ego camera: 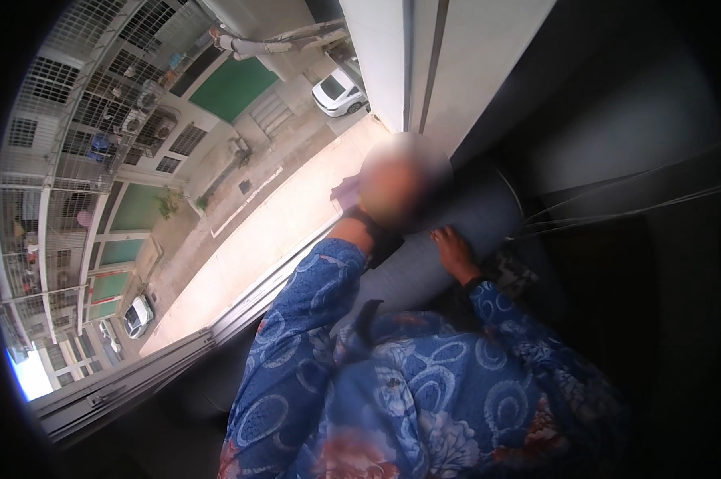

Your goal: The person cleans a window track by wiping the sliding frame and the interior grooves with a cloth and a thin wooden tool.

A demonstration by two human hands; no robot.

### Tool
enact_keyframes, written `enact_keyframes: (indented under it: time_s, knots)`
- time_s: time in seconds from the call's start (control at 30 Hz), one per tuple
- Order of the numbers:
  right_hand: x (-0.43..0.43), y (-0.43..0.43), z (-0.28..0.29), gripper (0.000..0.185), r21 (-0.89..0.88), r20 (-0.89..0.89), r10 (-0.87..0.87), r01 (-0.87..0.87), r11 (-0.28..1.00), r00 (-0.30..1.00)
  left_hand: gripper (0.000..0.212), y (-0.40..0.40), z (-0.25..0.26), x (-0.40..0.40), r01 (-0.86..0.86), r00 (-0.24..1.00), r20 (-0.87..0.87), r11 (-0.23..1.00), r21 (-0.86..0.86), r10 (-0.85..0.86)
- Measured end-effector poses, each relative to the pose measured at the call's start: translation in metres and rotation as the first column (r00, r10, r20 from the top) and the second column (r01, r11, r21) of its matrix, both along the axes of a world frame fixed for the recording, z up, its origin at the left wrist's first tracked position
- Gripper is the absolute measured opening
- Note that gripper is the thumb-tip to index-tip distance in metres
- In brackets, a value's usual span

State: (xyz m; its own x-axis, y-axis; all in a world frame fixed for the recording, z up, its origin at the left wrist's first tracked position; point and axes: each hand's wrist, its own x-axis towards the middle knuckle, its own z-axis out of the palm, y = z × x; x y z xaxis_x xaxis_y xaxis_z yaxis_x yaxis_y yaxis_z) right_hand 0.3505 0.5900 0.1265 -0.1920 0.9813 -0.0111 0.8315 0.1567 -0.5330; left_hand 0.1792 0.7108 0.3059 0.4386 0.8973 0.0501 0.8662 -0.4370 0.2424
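Note:
My left hand reaches forward to the window frame, but a round blur covers its fingers. A purple cloth sticks out from the left edge of that blur; whether the fingers grip it cannot be made out. My right hand rests with its fingers on a rounded, grey-blue fabric surface, holding nothing that shows. A dark band is around my left wrist. Both arms wear blue patterned sleeves.
The sliding window's metal track runs diagonally at the left, with a pale ledge outside it. A white window frame stands ahead. Below outside are parked cars and a building with barred windows. Thin cords stretch at the right.

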Motion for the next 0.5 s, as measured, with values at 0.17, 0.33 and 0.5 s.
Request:
enact_keyframes:
  time_s: [0.17, 0.33, 0.5]
  knots:
    - [0.000, 0.002, 0.007, 0.007, 0.000, -0.129, 0.043, -0.044, 0.999, 0.991, 0.017, -0.023, 0.009, -0.032, 0.034, 0.999, -0.030, 0.992, 0.119, -0.031]
    - [0.003, 0.001, -0.021, 0.009, -0.027, -0.016, 0.015, -0.015, 1.000, 1.000, 0.019, -0.033, -0.013, -0.069, -0.041, 0.988, -0.151, 0.939, -0.341, -0.012]
    - [0.001, 0.002, -0.023, 0.010, -0.123, -0.022, -0.021, 0.018, 0.992, 1.000, 0.020, -0.021, -0.052, -0.051, 0.035, 0.993, -0.110, 0.991, -0.132, -0.050]
